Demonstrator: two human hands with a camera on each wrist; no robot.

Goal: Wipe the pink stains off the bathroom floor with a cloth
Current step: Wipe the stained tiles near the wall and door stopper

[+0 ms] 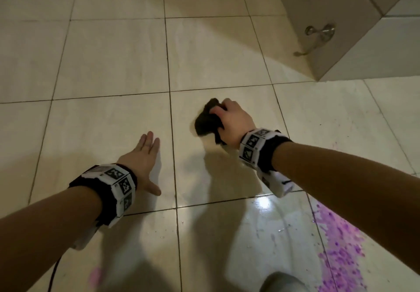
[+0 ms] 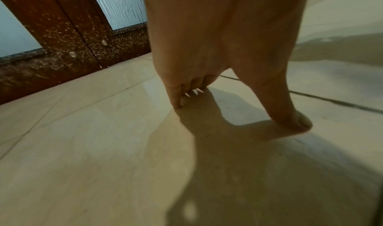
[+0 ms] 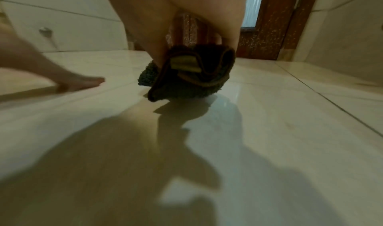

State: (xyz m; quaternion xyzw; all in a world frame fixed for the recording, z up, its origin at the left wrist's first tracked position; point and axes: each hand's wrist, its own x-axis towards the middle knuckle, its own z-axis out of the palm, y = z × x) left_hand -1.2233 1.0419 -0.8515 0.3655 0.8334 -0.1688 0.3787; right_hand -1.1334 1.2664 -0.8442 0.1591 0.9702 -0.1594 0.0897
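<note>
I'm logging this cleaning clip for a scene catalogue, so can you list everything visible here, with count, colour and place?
cloth: one, dark, bunched on a floor tile ahead
pink stains: one large speckled purple-pink patch, near right; one faint smear, near left
floor: cream tiles with dark grout, wet sheen near the big patch
metal hook: one, silver, on the tiled wall, far right
wooden door: brown, speckled, at the far edge of the floor
wrist bands: two, black and white markers, one per wrist
left hand: flat, fingers spread on the floor
right hand: grips the cloth
</note>
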